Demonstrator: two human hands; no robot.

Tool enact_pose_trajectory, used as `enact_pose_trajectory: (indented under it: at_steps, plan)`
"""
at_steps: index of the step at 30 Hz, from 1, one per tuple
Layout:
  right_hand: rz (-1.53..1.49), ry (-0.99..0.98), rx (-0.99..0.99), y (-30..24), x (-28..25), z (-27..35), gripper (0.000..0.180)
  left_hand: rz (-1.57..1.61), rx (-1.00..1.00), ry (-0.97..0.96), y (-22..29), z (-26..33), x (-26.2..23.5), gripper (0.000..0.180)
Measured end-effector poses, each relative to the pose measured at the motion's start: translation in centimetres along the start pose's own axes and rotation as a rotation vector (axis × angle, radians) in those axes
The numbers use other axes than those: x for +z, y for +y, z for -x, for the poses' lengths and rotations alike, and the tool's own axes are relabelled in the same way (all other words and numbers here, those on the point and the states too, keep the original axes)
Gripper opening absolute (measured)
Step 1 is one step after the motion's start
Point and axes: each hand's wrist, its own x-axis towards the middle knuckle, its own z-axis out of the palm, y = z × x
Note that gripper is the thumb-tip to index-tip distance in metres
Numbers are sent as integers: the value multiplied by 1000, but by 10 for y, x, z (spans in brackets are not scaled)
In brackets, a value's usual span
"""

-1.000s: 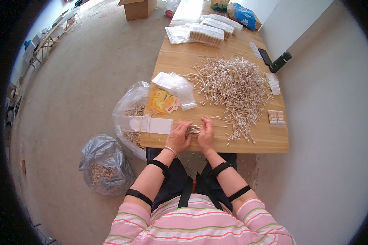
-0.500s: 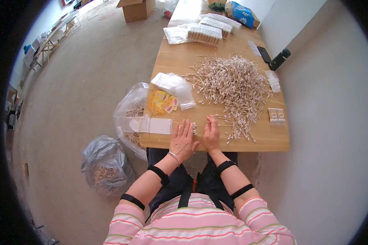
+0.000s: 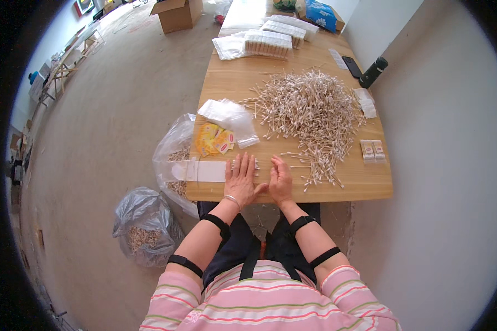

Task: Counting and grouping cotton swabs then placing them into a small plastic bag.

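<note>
My left hand [image 3: 241, 181] lies flat with fingers stretched out, pressing on a small row of cotton swabs [image 3: 257, 165] near the table's front edge. The swab tips show past its fingers; the rest is hidden beneath the palm. Left of this hand lies a flat white strip [image 3: 211, 171], its right end touching the fingers. My right hand [image 3: 280, 179] rests on its side, fingers together and curled inward; whether anything is inside cannot be seen. A large heap of loose cotton swabs [image 3: 312, 110] spreads beyond and to the right of it.
Clear plastic bags [image 3: 229, 117] and yellow cards [image 3: 211, 139] lie at the left. Two small swab packs [image 3: 373, 150] sit at the right edge. Farther back are bundled swab packs [image 3: 268, 44], a phone [image 3: 352, 67] and a dark bottle [image 3: 373, 72]. Floor bags [image 3: 146, 226] stand left of the table.
Both hands have shifted slightly in the picture, along with the whole view. My right hand's fingers are curled more toward the left. The left hand stays flat on the swabs.
</note>
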Motion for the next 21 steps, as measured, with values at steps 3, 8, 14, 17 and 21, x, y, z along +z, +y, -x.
enact_pose_trajectory:
  at_steps: [3,8,14,17,21]
  plan:
    - [4,2,-13,2,-1,-1,25,-5,33,60,1,5,-1,92]
    - [136,-77,-81,2,3,0,31,562,13,384,-14,12,3,60]
    - [665,-352,-354,-24,27,8,64,891,-167,579,-23,6,9,45]
    - [791,-532,-328,-32,34,11,80,1079,-235,621,-26,5,15,40]
    - [857,-576,-341,-40,33,23,87,1243,-299,587,-36,4,24,36]
